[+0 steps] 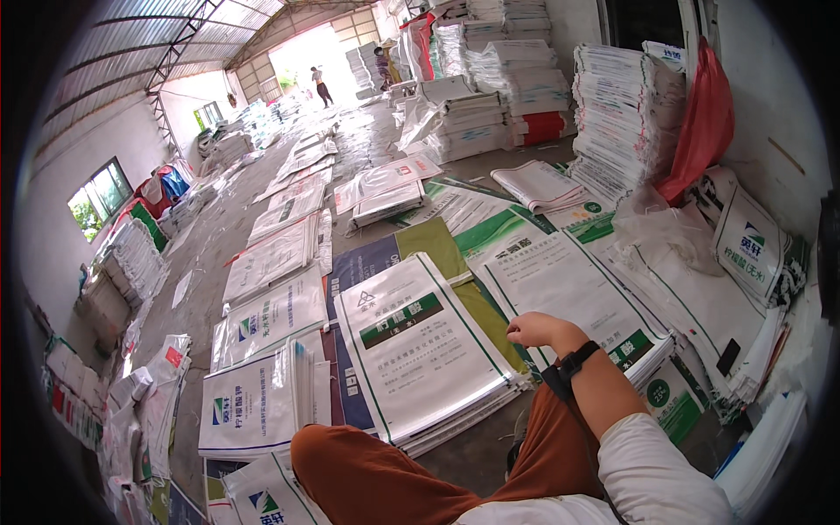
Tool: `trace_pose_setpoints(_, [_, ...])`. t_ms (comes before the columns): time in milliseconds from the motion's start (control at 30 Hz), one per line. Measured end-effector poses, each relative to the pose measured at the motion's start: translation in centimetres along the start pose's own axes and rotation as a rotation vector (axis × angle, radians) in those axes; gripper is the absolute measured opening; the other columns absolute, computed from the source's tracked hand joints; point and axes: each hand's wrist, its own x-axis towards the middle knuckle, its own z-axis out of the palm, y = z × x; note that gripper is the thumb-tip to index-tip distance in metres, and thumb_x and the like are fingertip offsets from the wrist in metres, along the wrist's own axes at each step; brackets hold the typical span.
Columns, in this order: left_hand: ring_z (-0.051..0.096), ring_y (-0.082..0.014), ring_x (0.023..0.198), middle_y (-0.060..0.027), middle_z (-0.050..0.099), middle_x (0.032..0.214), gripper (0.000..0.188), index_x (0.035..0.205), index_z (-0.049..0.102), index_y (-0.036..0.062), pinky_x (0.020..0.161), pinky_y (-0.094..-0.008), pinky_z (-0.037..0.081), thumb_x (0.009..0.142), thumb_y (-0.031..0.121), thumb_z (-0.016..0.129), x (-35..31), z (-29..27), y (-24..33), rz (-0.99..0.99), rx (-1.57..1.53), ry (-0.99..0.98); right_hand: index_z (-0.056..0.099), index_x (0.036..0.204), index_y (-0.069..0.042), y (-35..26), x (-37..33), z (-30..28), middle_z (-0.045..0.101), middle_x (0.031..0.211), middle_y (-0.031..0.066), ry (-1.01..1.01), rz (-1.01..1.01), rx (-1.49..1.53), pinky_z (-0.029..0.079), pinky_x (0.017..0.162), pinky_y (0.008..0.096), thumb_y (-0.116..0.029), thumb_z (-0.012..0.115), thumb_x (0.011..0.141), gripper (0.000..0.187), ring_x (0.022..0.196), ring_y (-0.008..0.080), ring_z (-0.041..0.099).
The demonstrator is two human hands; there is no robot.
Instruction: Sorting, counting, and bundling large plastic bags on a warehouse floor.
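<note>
My right hand (pixel 544 332) reaches in from the lower right, a black band round its wrist. Its fingers are curled together at the left edge of a stack of white woven sacks (pixel 573 289) with green print. What they hold, if anything, is hidden. In front of my knees lies another stack of flat white sacks (pixel 429 359) with a dark green panel. Between the two stacks shows an olive and navy sack (pixel 433 236) spread underneath. My left hand is out of view.
White sacks with blue print (pixel 248 407) lie to the left, and a row of flat sack piles (pixel 271 254) runs up the floor. A tall sack stack (pixel 623 118) and a red plastic sheet (pixel 703 131) stand at the right. One person (pixel 321 86) is near the far doorway.
</note>
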Motion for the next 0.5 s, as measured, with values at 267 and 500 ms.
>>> trace_pose_setpoints(267, [0.048, -0.028, 0.125, -0.019, 0.036, 0.148, 0.083, 0.16, 0.005, 0.0159, 0.076, -0.0339, 0.058, 0.097, 0.009, 0.059, -0.2, 0.6, 0.3, -0.001, 0.002, -0.064, 0.069, 0.117, -0.003, 0.5, 0.5, 0.0, 0.073, 0.097, 0.014, -0.014, -0.04, -0.042, 0.054, 0.077, 0.0369, -0.026, 0.057, 0.093, 0.035, 0.081, 0.0228, 0.07])
trace_pose_setpoints(500, [0.065, -0.0273, 0.08, -0.0209, 0.054, 0.131, 0.093, 0.159, -0.008, 0.017, 0.067, -0.0357, 0.057, 0.098, 0.014, 0.062, -3.0, 4.0, 2.3, -0.252, -0.231, -0.357, 0.068, 0.119, -0.003, 0.2, 0.6, 0.0, 0.073, 0.098, 0.0141, -0.021, -0.038, -0.07, 0.054, 0.078, 0.0369, -0.027, 0.058, 0.093, 0.036, 0.083, 0.0225, 0.071])
